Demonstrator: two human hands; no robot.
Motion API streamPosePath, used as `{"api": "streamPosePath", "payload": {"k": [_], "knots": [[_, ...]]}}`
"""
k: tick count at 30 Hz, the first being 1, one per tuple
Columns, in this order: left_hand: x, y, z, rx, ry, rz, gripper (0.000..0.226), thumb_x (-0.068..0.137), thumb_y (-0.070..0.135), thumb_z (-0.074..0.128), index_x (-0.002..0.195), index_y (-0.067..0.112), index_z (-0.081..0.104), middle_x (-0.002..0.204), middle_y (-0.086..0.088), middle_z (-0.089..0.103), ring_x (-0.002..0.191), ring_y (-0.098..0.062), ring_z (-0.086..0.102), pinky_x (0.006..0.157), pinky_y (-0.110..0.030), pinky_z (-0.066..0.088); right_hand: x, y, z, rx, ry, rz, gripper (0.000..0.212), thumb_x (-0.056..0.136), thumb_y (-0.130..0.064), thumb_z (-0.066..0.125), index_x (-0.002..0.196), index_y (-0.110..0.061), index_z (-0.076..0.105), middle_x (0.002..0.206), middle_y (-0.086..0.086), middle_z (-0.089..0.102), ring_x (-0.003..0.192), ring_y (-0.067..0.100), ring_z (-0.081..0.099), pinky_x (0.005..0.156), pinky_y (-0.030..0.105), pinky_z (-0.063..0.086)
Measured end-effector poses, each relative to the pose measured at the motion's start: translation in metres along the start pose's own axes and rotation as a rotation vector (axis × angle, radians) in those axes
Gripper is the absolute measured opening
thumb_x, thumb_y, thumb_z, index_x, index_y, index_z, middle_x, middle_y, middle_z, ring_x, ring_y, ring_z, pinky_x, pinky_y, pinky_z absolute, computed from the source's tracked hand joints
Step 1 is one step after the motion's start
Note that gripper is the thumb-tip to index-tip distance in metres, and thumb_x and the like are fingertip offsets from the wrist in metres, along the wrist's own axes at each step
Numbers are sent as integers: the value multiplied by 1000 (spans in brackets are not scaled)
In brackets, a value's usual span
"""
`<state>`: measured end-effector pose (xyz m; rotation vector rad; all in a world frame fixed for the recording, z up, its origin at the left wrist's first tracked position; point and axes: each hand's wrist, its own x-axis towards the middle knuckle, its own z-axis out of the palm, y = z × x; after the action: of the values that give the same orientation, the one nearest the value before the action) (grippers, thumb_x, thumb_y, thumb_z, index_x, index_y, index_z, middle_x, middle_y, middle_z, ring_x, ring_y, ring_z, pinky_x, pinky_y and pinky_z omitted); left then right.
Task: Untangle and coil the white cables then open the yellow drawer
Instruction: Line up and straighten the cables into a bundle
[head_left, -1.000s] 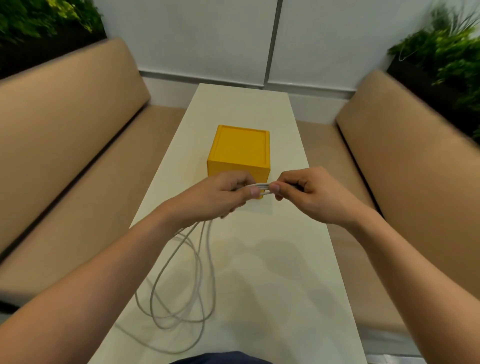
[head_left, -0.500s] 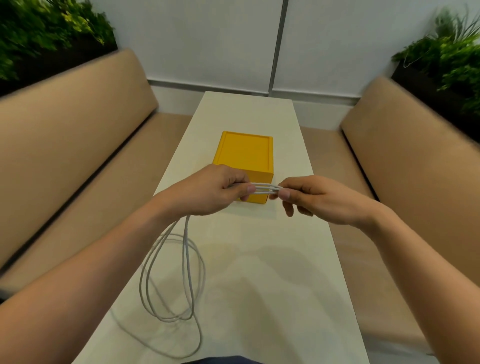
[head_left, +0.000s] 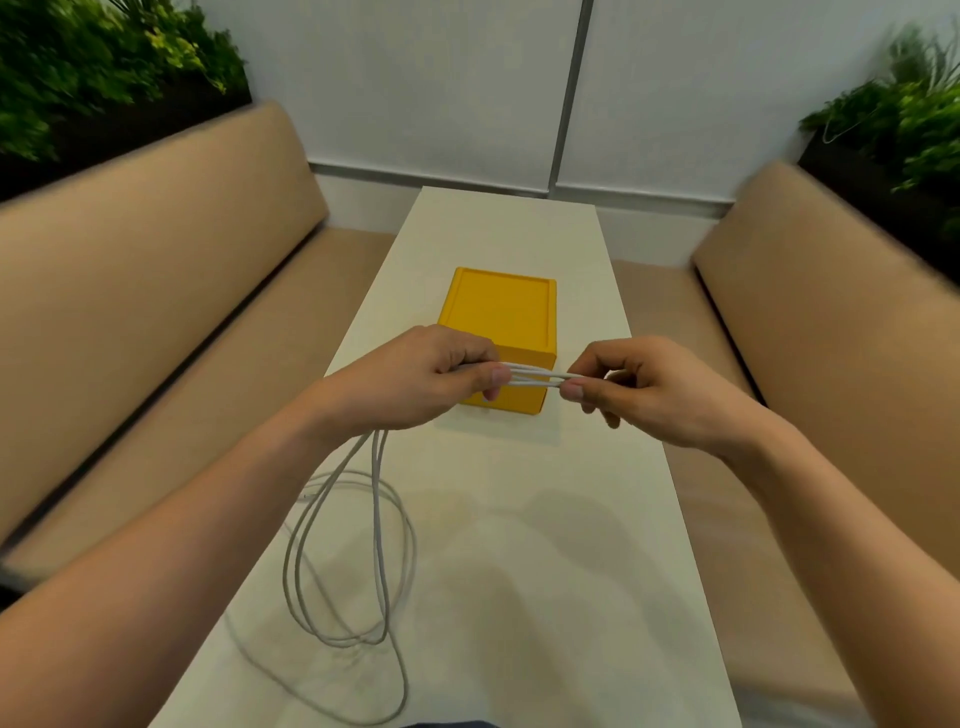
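Note:
The white cables (head_left: 531, 377) stretch as a short bundle between my two hands, just above the near side of the yellow drawer box (head_left: 501, 317). My left hand (head_left: 415, 376) grips the bundle at its left end. My right hand (head_left: 652, 389) pinches the strands between thumb and fingers at the right end. Below my left hand, long loops of cable (head_left: 332, 561) hang down and lie on the white table (head_left: 519, 571). The box's front is partly hidden behind my hands.
The narrow table runs away from me between two beige benches (head_left: 156, 322) (head_left: 831, 338). Planters with green plants (head_left: 88, 67) (head_left: 914, 130) stand behind the backrests. A white wall closes the far end.
My hands have drawn apart, so more cable shows between them. The hanging loops have shifted a little on the table.

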<state>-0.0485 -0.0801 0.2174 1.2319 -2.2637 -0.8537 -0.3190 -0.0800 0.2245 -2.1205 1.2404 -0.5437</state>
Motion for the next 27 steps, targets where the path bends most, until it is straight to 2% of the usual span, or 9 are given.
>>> {"api": "streamPosePath", "payload": {"k": [4,7,10,12,16,19,21,24,27], "knots": [[1,2,0,-58,-17,-33,32,106,38,53,83,25,70,56,14,49,55,-7,41,55,-24,33,-3,1,4,-57,55,-34,17,99,-37,63,93,-25,73,61,-4,50,54,8,39,51,20,30],[4,2,4,45,-48,-45,31,106,38,53,83,25,70,61,8,53,58,-8,45,56,-26,35,-3,1,5,-217,62,-33,22,102,-40,58,92,-26,71,64,-3,54,57,13,44,55,31,38],[6,-5,9,178,61,-24,30,104,40,56,79,29,67,58,5,51,54,-10,44,52,-28,30,-7,-14,12,-474,91,-167,29,103,-42,54,85,-22,65,67,-4,54,60,15,48,54,40,42],[4,-6,11,204,103,6,29,103,41,57,77,32,64,55,6,50,54,-12,45,51,-28,29,-10,-19,13,-393,66,-232,28,102,-38,58,83,-20,66,64,-2,52,58,15,45,51,31,36],[-2,-5,6,144,101,60,27,104,37,56,77,39,59,57,14,52,54,-11,44,50,-23,29,-7,-9,0,-79,-45,-24,15,99,-37,64,97,-27,75,69,4,56,56,7,42,57,30,35],[-5,-6,4,117,85,85,27,104,36,57,78,40,60,57,10,49,55,-12,43,52,-30,33,-7,-13,-3,-52,-185,22,18,99,-38,63,113,-33,72,76,-9,67,66,5,61,64,25,46],[-6,-4,5,120,62,92,25,104,36,57,79,38,61,58,13,50,55,-11,43,52,-27,31,-7,-17,0,-8,-208,46,18,100,-39,61,109,-29,73,87,-10,74,78,2,68,68,18,47],[-8,-1,3,110,46,97,24,104,36,58,81,35,63,58,18,51,55,-9,42,52,-24,29,-4,-19,5,-7,-131,39,16,102,-34,61,103,-24,73,89,-7,77,81,4,69,75,27,53],[-11,-1,4,94,31,109,21,103,33,59,85,27,67,59,19,52,56,-8,43,52,-22,29,-3,-21,8,-9,-99,21,6,99,-28,66,102,-30,72,81,-4,75,70,20,65,66,40,52]]}}
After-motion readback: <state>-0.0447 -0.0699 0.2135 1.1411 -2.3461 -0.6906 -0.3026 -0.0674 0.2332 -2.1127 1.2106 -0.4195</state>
